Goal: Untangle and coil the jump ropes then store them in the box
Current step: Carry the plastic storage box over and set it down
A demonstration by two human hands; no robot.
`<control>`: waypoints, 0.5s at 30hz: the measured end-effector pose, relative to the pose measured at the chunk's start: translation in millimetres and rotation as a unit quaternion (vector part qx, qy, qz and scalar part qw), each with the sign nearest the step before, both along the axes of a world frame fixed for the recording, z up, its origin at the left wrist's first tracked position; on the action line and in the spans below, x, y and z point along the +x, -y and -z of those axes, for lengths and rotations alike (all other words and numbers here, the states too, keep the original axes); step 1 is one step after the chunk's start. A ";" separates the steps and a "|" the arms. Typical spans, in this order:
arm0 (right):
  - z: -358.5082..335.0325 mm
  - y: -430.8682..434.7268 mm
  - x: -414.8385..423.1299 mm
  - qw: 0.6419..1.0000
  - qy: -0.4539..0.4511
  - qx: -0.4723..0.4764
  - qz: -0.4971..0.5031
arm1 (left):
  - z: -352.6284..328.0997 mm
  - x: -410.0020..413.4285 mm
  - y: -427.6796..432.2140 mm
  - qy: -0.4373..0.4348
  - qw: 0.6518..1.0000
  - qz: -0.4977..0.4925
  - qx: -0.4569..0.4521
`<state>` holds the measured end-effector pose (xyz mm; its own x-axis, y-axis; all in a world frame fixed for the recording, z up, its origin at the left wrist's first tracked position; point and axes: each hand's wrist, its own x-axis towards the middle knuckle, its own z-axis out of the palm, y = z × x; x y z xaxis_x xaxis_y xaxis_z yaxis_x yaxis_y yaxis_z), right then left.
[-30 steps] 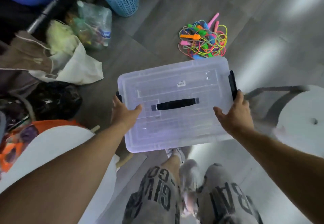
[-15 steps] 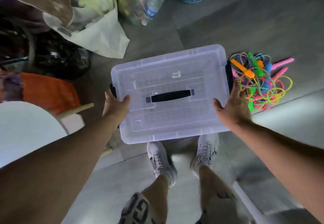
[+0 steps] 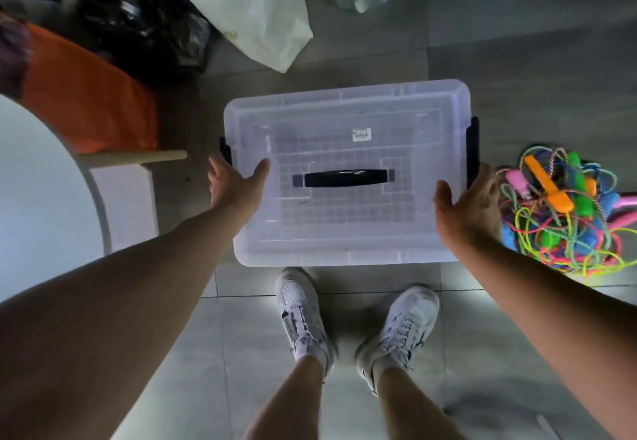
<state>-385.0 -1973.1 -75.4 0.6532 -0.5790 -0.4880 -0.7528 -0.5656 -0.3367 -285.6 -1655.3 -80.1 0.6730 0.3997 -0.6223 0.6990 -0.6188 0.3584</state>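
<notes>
Crosswise, lidded box [image 3: 344, 112], long axis left-right

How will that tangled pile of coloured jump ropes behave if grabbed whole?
The tangled pile of coloured jump ropes will probably come up floppy, its thin looped cords sagging and trailing. It looks light, mostly thin cord. The interlocked plastic handles would likely drag along together.
</notes>
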 end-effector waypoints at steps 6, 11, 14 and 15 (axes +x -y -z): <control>6.5 -1.1 8.7 0.995 -0.025 -0.010 0.091 | 7.2 -4.9 2.7 0.017 0.999 0.035 0.037; 23.6 3.2 13.2 0.991 0.006 -0.046 0.125 | 12.0 -2.2 19.3 0.053 0.991 -0.030 0.120; 33.3 11.1 12.9 0.991 -0.003 -0.057 0.120 | 16.3 -1.8 16.4 0.069 0.989 -0.032 0.128; 36.3 14.5 13.7 0.991 -0.011 -0.052 0.124 | 18.4 -1.4 13.3 0.070 0.989 -0.033 0.122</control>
